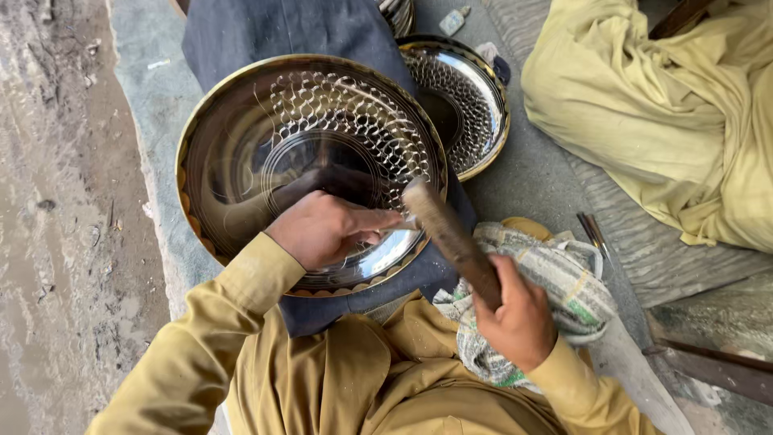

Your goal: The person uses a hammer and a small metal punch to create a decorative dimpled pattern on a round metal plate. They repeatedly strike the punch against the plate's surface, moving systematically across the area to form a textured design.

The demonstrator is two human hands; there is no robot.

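On grey stone ledge [531,173], metal tray [241,153], left hand [326,228] w/ punch, right hand [519,318] w/ mallet [451,238].

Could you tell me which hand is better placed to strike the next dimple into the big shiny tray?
Right, probably. The right hand grips the wooden mallet handle, whose head sits just above the large metal tray. The left hand rests on the tray, seemingly holding a small punch there.

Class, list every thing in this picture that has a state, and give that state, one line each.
Large metal tray: tilted on dark cloth, part-covered with hammered dimples.
Second tray: behind it, dimpled, lying flat.
Left hand: pressed on the large tray, pinching a small tool.
Right hand: closed around a wooden mallet handle.
Mallet: raised over the tray.
Woven bag: crumpled beside the lap.
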